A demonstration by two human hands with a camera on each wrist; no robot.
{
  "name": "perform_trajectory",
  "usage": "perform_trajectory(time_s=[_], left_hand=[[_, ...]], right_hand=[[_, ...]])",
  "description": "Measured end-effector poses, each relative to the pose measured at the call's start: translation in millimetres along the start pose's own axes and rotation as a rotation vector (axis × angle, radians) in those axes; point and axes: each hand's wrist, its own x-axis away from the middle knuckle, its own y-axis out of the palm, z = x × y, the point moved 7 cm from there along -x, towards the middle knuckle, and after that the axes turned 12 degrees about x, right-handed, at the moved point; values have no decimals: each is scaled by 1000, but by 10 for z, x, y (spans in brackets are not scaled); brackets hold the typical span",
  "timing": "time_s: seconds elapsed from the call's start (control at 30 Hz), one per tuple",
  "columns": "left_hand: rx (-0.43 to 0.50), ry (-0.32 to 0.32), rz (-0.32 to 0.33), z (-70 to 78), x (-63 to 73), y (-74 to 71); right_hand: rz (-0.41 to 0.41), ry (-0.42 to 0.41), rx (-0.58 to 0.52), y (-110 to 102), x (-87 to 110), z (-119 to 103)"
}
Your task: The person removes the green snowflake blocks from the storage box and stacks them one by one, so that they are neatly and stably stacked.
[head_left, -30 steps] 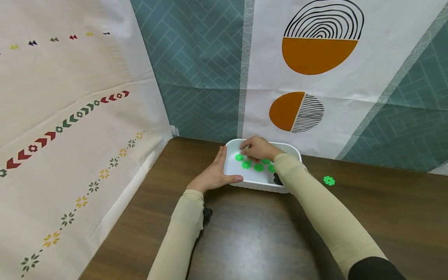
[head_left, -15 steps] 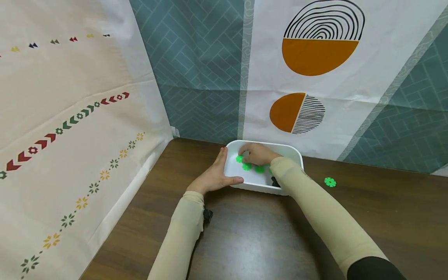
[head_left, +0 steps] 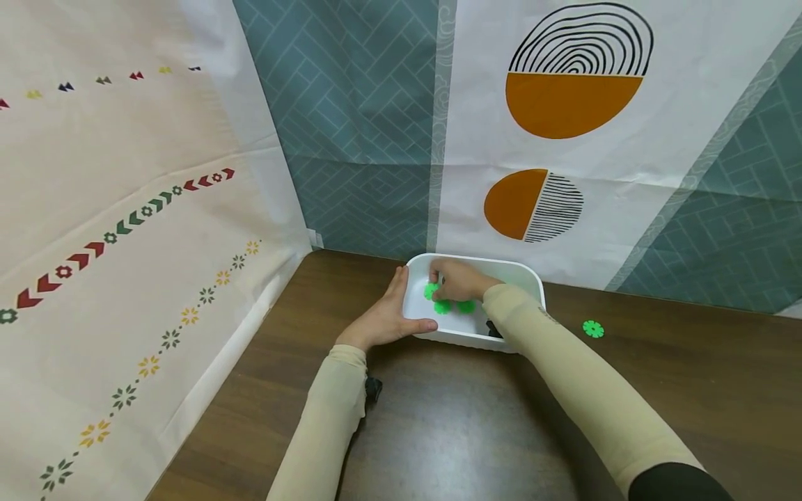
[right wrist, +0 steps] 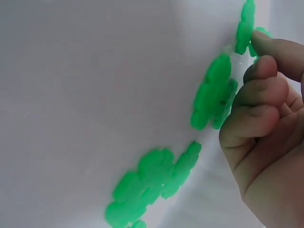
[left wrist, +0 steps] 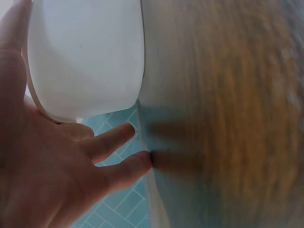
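Observation:
A white plastic tub point(head_left: 460, 336) stands by the back wall. My left hand point(head_left: 385, 316) spans its left end, thumb along the front rim and straight fingers against the outer side. In the left wrist view, that hand point(left wrist: 61, 161) is spread under the tub's wall point(left wrist: 90, 57). Inside the tub my right hand point(head_left: 462, 280) pinches at a green notched interlocking disc point(head_left: 430, 291), whose edge the fingers partly hide. The right wrist view has the same hand point(right wrist: 270, 114) with its other fingers curled. Several more discs point(right wrist: 211, 92) lie in the tub, some overlapping.
A single green disc point(head_left: 592, 329) lies on the brown wooden table point(head_left: 432, 417) to the right of the tub. Patterned cloths hang behind point(head_left: 370, 139) and at the left point(head_left: 144, 278). A dark object point(head_left: 494, 330) is partly hidden beneath the right forearm.
The right hand has lowered into the tub, its thumb and index finger coming to the leftmost disc, which now looks tilted. The left hand stays at the tub's end. The head view shifts slightly.

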Motion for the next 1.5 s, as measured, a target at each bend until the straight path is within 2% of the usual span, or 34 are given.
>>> perform_trajectory(time_s=[0.3,0.53,0.7,1.03,1.3,1.5], left_hand=[[-9,-16,-14,-20,0,21],[-24,-26,-2,-14,-2,-3],[-21,-33,0,-8,8,-2],[-13,-31,-5,-18,4,3],[-15,-24,4,-20,-6,0],[-22,-11,0,-25,-24,3]], right_hand=[[-40,-27,-181,-16,73,16],[2,1,-293,-220,151,17],[20,-12,-353,-358,268,13],[103,-26,-371,-656,597,23],[182,-12,-506,-867,835,39],[238,-8,-533,-942,1009,86]])
